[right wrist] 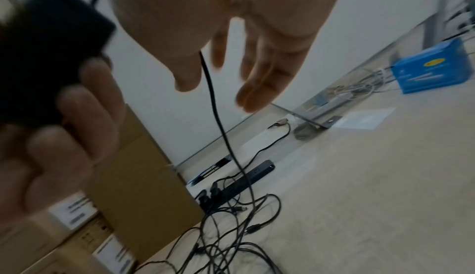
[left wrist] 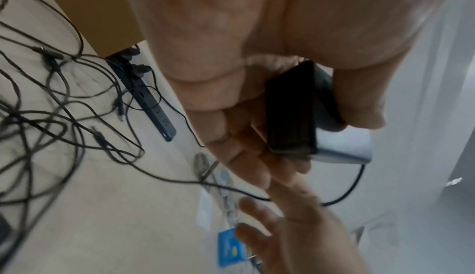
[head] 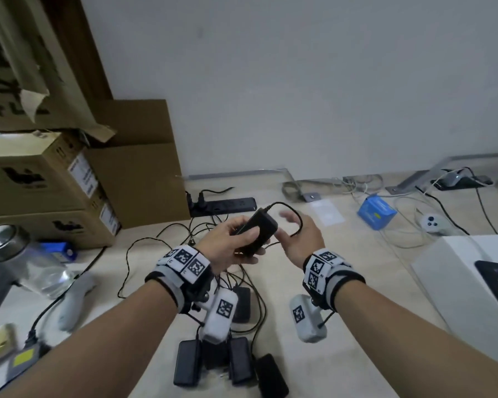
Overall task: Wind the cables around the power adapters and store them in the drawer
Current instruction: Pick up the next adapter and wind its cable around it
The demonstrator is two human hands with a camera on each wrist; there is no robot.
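My left hand (head: 242, 242) grips a black power adapter (head: 259, 228) above the table, thumb on top and fingers underneath; it also shows in the left wrist view as the adapter (left wrist: 290, 112). Its thin black cable (head: 299, 222) leaves the far end and loops round my right hand (head: 296, 234). In the right wrist view the cable (right wrist: 218, 120) hangs down from beside the thumb, and that hand's fingers (right wrist: 257, 79) are spread and blurred. Several more black adapters (head: 187, 363) lie near the front edge among tangled cables (head: 144, 248). No drawer is in view.
A black power strip (head: 224, 205) lies behind the hands against stacked cardboard boxes (head: 133, 168) at the left. A blue box (head: 377, 212) and white cords sit at the back right. A white box (head: 466, 282) stands on the right, a glass jar (head: 26, 254) on the left.
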